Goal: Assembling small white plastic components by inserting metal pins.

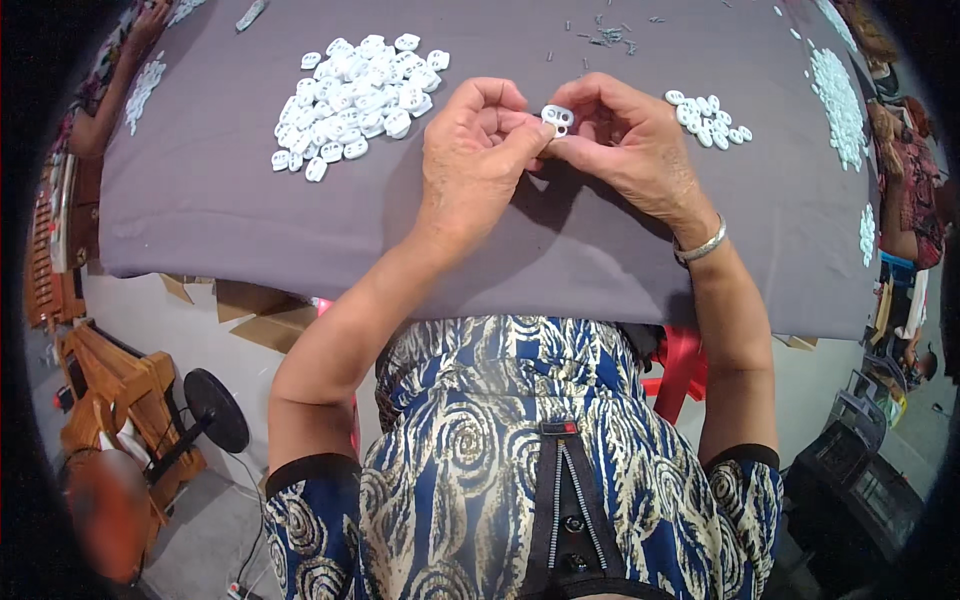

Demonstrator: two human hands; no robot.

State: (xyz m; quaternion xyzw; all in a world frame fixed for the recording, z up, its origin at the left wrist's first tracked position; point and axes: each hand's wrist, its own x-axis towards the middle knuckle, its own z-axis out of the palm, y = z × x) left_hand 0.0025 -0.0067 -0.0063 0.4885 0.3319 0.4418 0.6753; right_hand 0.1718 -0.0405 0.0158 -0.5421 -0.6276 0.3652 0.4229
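Close together over the middle of the table, both hands meet at a small white plastic cord lock with two holes (pixel 557 114). My left hand (pixel 470 160) pinches its near side between thumb and fingers. On the other side, my right hand (pixel 630 145) has curled fingers and a thumb pressed against it. The fingertips partly cover the piece, so its lower part is hard to make out. A big heap of white cord locks (pixel 360 95) lies beyond and left of my left hand. Just right of my right hand is a smaller group of white oval two-hole pieces (pixel 708 120).
Small grey springs (pixel 608 37) lie scattered at the far side of the grey tablecloth (pixel 280 225). More white pieces (pixel 838 105) spread along the right edge, others (pixel 146 95) at the far left. Other people's arms (pixel 125 55) show at the left, and a person (pixel 915 190) at the right.
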